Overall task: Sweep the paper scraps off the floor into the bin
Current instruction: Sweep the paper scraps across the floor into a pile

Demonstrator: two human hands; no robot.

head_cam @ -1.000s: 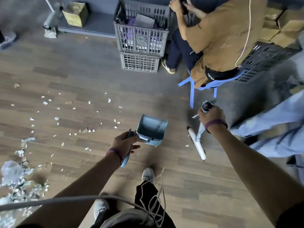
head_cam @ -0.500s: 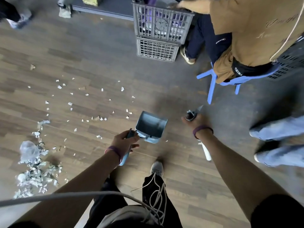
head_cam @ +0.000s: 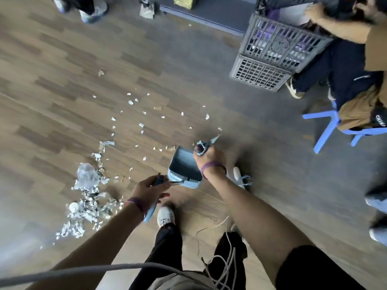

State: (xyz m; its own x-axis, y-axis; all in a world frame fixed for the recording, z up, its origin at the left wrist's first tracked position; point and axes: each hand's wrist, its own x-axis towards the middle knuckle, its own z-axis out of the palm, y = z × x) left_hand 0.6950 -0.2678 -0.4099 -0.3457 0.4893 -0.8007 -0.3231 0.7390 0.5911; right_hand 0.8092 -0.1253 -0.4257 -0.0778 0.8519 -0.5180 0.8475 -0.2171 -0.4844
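White paper scraps [head_cam: 142, 124] lie scattered over the wooden floor ahead and to the left. A thicker pile of crumpled scraps [head_cam: 88, 203] with a clear plastic bag [head_cam: 87, 174] lies at the lower left. My left hand [head_cam: 149, 188] grips the handle of a blue-grey dustpan [head_cam: 184, 169], whose mouth faces away from me. My right hand [head_cam: 209, 158] is closed around the top of a broom handle, just right of the pan. The white broom head [head_cam: 238, 176] shows below my right wrist. No bin is identifiable.
Two stacked grey crates [head_cam: 274, 53] stand at the upper right. A seated person [head_cam: 356, 65] on a blue stool [head_cam: 333, 124] is beside them. Another person's shoes [head_cam: 92, 9] are at the top left, more feet [head_cam: 377, 216] at the right edge. My own feet [head_cam: 165, 216] are below the pan.
My right hand with the broom has moved left, close against the dustpan. The view has swung right, so the scraps and pile sit nearer the middle.
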